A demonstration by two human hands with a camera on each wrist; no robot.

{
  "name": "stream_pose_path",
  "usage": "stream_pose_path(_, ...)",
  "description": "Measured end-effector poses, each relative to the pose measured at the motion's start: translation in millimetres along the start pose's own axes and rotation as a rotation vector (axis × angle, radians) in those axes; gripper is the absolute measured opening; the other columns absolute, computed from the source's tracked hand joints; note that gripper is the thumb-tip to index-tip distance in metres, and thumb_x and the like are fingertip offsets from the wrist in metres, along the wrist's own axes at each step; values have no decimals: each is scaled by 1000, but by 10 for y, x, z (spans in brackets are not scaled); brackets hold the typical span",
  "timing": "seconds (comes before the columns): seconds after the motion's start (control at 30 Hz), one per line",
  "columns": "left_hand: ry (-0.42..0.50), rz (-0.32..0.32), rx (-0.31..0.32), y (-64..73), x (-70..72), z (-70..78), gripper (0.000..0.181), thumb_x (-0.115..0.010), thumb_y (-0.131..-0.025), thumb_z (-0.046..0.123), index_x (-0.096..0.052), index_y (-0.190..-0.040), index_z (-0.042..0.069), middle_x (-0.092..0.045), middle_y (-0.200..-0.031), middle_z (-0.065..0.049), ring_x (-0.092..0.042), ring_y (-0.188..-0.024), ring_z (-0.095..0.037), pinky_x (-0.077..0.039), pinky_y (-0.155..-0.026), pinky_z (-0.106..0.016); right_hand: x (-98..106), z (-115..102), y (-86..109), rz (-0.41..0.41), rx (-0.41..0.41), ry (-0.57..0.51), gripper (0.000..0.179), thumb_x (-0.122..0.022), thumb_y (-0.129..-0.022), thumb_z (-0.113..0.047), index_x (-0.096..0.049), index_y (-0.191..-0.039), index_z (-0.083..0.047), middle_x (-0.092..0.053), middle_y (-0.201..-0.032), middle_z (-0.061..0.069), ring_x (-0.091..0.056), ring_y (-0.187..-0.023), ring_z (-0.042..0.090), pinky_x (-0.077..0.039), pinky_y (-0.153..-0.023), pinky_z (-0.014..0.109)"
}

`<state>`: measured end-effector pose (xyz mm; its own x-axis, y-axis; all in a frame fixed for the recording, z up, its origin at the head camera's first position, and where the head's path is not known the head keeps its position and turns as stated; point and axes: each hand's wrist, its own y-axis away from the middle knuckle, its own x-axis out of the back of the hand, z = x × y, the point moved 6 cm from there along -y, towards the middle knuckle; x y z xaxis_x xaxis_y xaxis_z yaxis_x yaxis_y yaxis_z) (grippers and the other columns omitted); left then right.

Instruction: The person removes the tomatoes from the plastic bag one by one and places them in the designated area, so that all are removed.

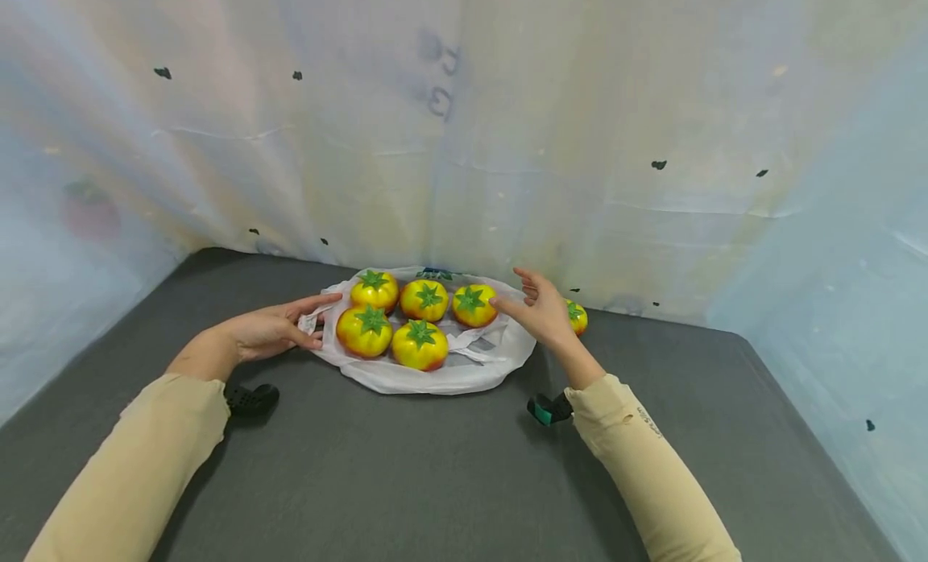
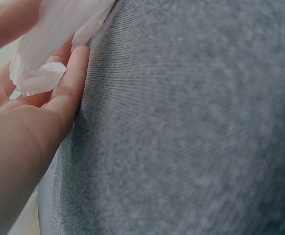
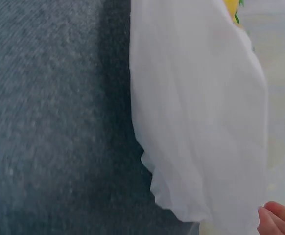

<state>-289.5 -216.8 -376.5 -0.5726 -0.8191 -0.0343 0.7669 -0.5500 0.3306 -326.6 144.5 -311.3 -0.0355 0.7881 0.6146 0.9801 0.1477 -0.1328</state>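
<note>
Several yellow toy tomatoes (image 1: pixel 424 299) with red undersides and green star-shaped tops sit in a spread white plastic bag (image 1: pixel 435 380). At the bag's left end, my left hand (image 1: pixel 271 328) holds its gathered handle between thumb and fingers; the left wrist view shows the crumpled plastic (image 2: pixel 37 78) in front of the palm. My right hand (image 1: pixel 542 311) is over the bag's right rim, thumb and fingers apart, the thumb near the rightmost tomato in the bag (image 1: pixel 473 306). Another tomato (image 1: pixel 577 317) lies outside the bag, partly hidden behind that hand.
Everything rests on a dark grey cloth-covered table (image 1: pixel 406 481). A pale hanging sheet (image 1: pixel 551 143) closes off the back and sides. Black wrist straps (image 1: pixel 252 399) show below the left wrist, with a similar dark piece (image 1: pixel 549 409) at the right one.
</note>
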Motion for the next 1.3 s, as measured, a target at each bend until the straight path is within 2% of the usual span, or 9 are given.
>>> stream_pose_path(0.1,-2,4,0,5,-17,-12,92,-59,-89,-4,-1,-155,20,37,-152,-13,3,-138,-35,-5,-114,-53,-66,-10,3,-24,-14,27,72,-74,-83,-32,-42,-145,-12,-39,-149,14,-38,-137,31,-34,-111,44)
stream_pose_path(0.23,3,1,-9,-5,-52,-6,92,-59,-88,-4,-1,-155,19,37,-152,-13,8,-139,-35,-1,-115,-56,-116,-9,14,-40,-19,54,71,-74,-83,-33,-43,-144,-13,-39,-150,12,-37,-137,30,-33,-112,44)
stream_pose_path(0.5,28,-6,0,-10,-58,10,90,-57,-89,-6,-1,-155,20,37,-152,-12,8,-138,-34,1,-114,-56,-247,-73,-16,-111,44,71,67,-74,-84,-25,-45,-142,-9,-41,-148,14,-42,-132,36,-38,-108,48)
stream_pose_path(0.67,31,-11,9,-6,-52,6,90,-57,-89,-5,-1,-155,21,37,-152,-12,5,-139,-34,3,-114,-57,-309,-78,-32,-143,35,91,66,-74,-82,-21,-47,-142,-12,-43,-147,14,-43,-131,38,-39,-106,50)
stream_pose_path(0.77,30,-11,11,-1,-47,-2,90,-58,-89,-4,-1,-155,21,37,-152,-12,4,-140,-34,3,-114,-58,-338,-69,-48,-145,37,116,65,-74,-82,-19,-48,-141,-12,-45,-145,14,-43,-130,39,-40,-105,51)
stream_pose_path(0.93,33,4,-1,31,-22,-30,91,-58,-89,-6,-1,-155,21,37,-152,-11,12,-141,-35,5,-114,-60,-418,-52,-72,-144,62,153,62,-75,-81,-16,-51,-139,-12,-49,-142,15,-48,-124,39,-43,-102,50)
stream_pose_path(1.03,31,12,8,44,-29,-60,91,-59,-89,-4,-3,-155,22,37,-152,-12,12,-141,-36,6,-113,-61,-448,-14,-62,-138,45,158,63,-76,-80,-15,-52,-138,-14,-50,-141,15,-51,-122,37,-45,-101,48)
stream_pose_path(1.13,33,13,17,43,-47,-65,91,-60,-89,-3,-3,-155,21,37,-152,-11,12,-142,-36,7,-113,-62,-442,9,-40,-131,18,157,63,-76,-80,-17,-51,-138,-14,-49,-141,14,-52,-122,37,-45,-100,47)
stream_pose_path(1.3,26,13,-11,20,-18,-20,90,-58,-89,-5,-2,-155,19,37,-152,-11,15,-141,-35,6,-114,-60,-353,-22,-32,-96,-3,142,63,-76,-81,-21,-51,-139,-15,-49,-141,16,-53,-121,37,-46,-100,48)
